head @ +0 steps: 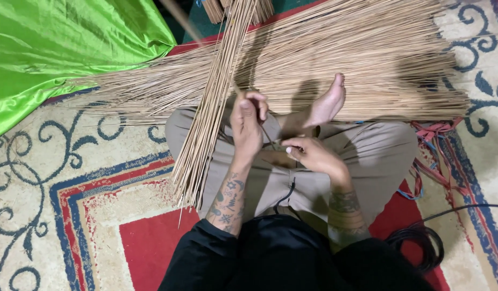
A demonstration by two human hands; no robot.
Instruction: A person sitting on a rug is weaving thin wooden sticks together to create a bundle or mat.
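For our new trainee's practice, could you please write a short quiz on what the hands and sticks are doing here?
1. True or false: the left hand holds a thin stick.
2. What does the slanted bundle rest on: A) the person's leg, B) the green cloth, C) a table?
3. Which body part rests against the stick pile that lies across the carpet?

Key:
1. True; the fingers pinch it near its lower end.
2. A; it lies over the left leg.
3. A bare foot, just above the right hand.
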